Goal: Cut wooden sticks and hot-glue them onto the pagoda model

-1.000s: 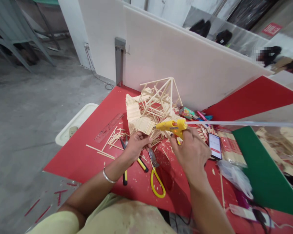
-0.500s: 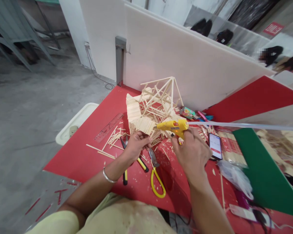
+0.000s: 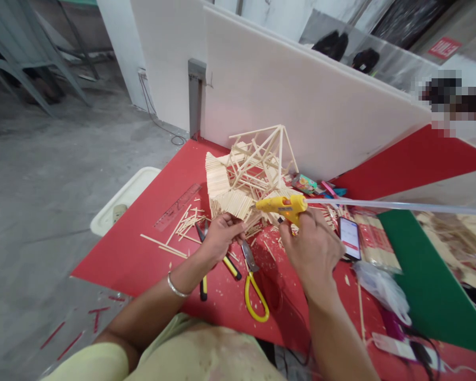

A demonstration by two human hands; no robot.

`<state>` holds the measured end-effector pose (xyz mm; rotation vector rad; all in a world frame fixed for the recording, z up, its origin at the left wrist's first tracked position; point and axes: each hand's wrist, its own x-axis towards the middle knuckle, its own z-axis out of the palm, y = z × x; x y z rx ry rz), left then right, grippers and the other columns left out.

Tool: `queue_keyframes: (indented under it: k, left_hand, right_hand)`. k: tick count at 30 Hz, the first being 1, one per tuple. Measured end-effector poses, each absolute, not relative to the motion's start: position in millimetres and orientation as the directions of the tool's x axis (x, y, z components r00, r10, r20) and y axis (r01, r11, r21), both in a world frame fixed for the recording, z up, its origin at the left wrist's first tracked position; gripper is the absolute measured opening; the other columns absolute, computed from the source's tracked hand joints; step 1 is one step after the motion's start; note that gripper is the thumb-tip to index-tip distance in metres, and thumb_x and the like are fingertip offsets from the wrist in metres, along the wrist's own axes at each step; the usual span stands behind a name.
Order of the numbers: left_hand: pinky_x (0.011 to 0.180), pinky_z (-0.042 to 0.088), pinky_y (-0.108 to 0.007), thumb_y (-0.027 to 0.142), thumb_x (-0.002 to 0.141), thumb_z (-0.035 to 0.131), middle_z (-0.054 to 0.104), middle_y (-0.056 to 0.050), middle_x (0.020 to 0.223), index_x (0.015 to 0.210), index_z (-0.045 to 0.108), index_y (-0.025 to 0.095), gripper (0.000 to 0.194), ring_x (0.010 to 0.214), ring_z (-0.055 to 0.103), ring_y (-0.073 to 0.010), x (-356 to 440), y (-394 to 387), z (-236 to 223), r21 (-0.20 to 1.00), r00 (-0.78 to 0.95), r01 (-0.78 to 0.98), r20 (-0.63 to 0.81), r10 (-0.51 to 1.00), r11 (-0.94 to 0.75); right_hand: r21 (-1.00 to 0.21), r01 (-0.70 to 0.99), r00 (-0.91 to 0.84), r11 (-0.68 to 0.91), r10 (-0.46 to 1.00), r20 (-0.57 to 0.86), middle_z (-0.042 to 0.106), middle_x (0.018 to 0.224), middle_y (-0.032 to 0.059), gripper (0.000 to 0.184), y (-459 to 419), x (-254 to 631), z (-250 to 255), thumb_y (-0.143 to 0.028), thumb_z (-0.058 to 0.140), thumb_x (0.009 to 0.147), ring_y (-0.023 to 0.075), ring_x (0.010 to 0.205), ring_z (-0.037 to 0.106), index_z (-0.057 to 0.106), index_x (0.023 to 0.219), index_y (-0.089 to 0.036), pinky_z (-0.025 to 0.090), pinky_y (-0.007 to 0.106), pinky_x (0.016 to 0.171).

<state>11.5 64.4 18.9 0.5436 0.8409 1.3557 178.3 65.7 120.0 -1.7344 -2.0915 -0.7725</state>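
Observation:
My right hand [image 3: 313,243] is wrapped round the handle of a yellow hot glue gun [image 3: 280,205], which has a long clear glue stick [image 3: 373,202] coming out of its back. Its nozzle points left and meets the right edge of a panel of thin wooden sticks [image 3: 236,202]. At the front edge of that panel, my left hand [image 3: 224,235] is closed with thumb and fingers pinched on it. Behind stands an open frame of wooden sticks [image 3: 262,159], joined in a peak. Scissors with yellow handles [image 3: 256,296] lie just below my left hand.
Left on the red table [image 3: 122,259] are a clear ruler [image 3: 177,206] and loose sticks [image 3: 188,225]. A yellow-and-black tool [image 3: 232,268] lies near my left wrist. At right are a phone [image 3: 349,238], packed sticks [image 3: 375,241] and a plastic bag [image 3: 383,291]. A white board [image 3: 293,100] rises behind.

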Motion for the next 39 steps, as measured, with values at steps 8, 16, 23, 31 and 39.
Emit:
queue_keyframes:
  k: [8,16,23,31,39]
  left_hand:
    - [0.043,0.044,-0.02,0.031,0.063,0.087,0.063,0.0,0.053,0.079,0.058,0.014,0.037,0.044,0.056,-0.0102,12.6,66.6,23.5,0.757,-0.011,-0.634,-0.213,0.977,0.158]
    - [0.043,0.043,-0.02,0.033,0.062,0.085,0.062,0.0,0.052,0.075,0.065,0.012,0.031,0.042,0.053,-0.009,17.8,71.9,34.8,0.764,-0.025,-0.623,-0.232,0.972,0.166]
    - [0.042,0.042,-0.02,0.032,0.064,0.083,0.061,-0.001,0.05,0.068,0.064,0.012,0.028,0.04,0.052,-0.009,20.1,72.8,37.7,0.761,-0.04,-0.63,-0.225,0.973,0.151]
    - [0.041,0.041,-0.021,0.031,0.065,0.081,0.062,-0.003,0.049,0.063,0.064,0.012,0.026,0.039,0.052,-0.0095,23.4,75.1,41.8,0.757,-0.06,-0.631,-0.264,0.963,0.168]
    - [0.044,0.046,-0.022,0.028,0.062,0.083,0.063,-0.004,0.05,0.062,0.065,0.01,0.025,0.041,0.055,-0.0103,25.2,75.9,43.8,0.728,-0.087,-0.67,-0.272,0.958,0.146]
  right_hand:
    - [0.194,0.975,-0.205,0.111,0.791,0.576,0.065,0.091,0.0049,0.03,67.9,179.9,117.7,-0.036,0.051,0.092,0.0139,0.066,0.049,0.062,0.112,-0.017,0.021,0.029,0.059]
    - [0.155,0.981,-0.186,0.113,0.763,0.619,0.063,0.089,0.0053,0.029,72.2,179.3,114.4,-0.032,0.051,0.09,0.0148,0.068,0.049,0.063,0.112,-0.017,0.023,0.029,0.059]
    - [0.151,0.982,-0.186,0.117,0.765,0.617,0.063,0.088,0.005,0.026,73.9,178.6,112.8,-0.03,0.051,0.091,0.0158,0.071,0.051,0.064,0.108,-0.017,0.026,0.029,0.061]
    - [0.155,0.978,-0.208,0.142,0.772,0.601,0.063,0.088,0.0057,0.025,73.0,180.8,114.0,-0.029,0.05,0.09,0.0164,0.072,0.052,0.065,0.106,-0.017,0.028,0.029,0.062]
    - [0.164,0.979,-0.201,0.124,0.751,0.629,0.064,0.089,0.0058,0.029,68.3,183.4,117.1,-0.033,0.05,0.093,0.0163,0.07,0.053,0.063,0.112,-0.016,0.028,0.029,0.061]
